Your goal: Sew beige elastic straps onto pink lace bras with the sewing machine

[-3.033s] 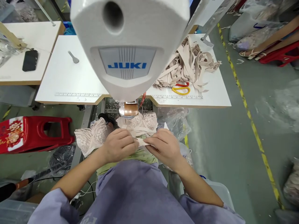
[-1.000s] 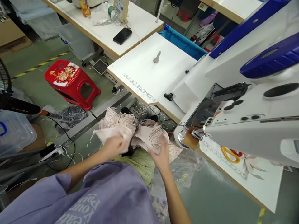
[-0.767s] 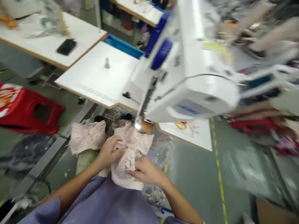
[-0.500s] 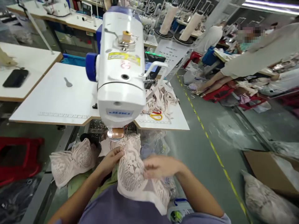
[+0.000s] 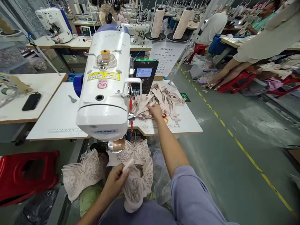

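My left hand [image 5: 116, 180] is closed on a beige lace bra [image 5: 137, 175] lying in my lap, just below the white sewing machine [image 5: 103, 93]. A pale strap end sticks up from its fingers. My right hand [image 5: 155, 111] reaches out over the white table [image 5: 58, 118] and rests on the heap of beige straps [image 5: 161, 98], close to the yellow and red scissors [image 5: 165, 118]. Its fingers lie down among the straps; I cannot see whether they hold one. More lace bras [image 5: 81, 175] hang to the left of my lap.
A control panel [image 5: 145, 76] stands behind the machine. A red stool [image 5: 25, 172] sits on the floor at left, a phone [image 5: 31, 101] on the neighbouring table. Other people sit at right by red stools. A yellow line [image 5: 234, 137] crosses the green floor.
My right hand has left the bra and stretched forward to the strap heap on the table. My left hand keeps its hold on the bra. My view has lifted toward the room.
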Demonstrator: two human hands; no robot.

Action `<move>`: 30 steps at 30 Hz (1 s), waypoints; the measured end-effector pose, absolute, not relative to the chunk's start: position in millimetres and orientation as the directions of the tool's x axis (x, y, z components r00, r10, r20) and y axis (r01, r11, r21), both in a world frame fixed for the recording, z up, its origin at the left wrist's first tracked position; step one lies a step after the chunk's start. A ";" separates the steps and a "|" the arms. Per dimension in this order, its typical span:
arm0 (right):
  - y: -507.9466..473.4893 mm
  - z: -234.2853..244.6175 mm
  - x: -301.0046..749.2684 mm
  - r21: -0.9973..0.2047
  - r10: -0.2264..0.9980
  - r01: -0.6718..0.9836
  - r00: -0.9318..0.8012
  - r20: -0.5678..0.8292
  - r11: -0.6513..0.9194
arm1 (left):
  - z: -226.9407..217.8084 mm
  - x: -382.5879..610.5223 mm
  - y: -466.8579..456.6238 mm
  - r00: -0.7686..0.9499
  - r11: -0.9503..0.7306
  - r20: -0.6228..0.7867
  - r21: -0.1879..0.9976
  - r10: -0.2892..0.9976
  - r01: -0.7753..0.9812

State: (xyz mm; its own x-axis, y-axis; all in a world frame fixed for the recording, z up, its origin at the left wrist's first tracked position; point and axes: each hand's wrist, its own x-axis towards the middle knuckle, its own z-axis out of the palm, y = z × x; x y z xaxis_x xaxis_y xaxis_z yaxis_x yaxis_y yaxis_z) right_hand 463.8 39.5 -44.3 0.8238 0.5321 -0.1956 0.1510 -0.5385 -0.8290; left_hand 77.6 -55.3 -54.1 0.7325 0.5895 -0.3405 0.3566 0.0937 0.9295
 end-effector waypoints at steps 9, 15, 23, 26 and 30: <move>-32.9 -17.8 397.1 -0.923 0.742 -0.377 0.640 -0.201 0.076 | -29.1 76.4 -42.9 0.705 -0.108 -0.171 0.937 0.688 0.333; -91.9 -16.9 309.6 -0.850 0.868 -0.527 0.415 -0.273 -0.015 | -8.4 78.7 -37.2 0.732 -0.261 -0.056 0.913 0.679 0.312; -125.0 -37.6 249.1 -0.877 0.905 -0.449 0.281 -0.319 -0.170 | -1.9 92.1 -42.7 0.810 -0.332 -0.092 0.881 0.579 0.337; -127.8 -44.2 251.9 -0.871 0.901 -0.441 0.252 -0.354 -0.219 | 0.0 97.4 -47.1 0.806 -0.232 -0.165 0.908 0.569 0.350; -124.6 -40.8 273.1 -0.928 0.834 -0.358 0.476 -0.279 -0.106 | 7.2 105.2 -46.9 0.859 -0.317 -0.006 0.928 0.512 0.195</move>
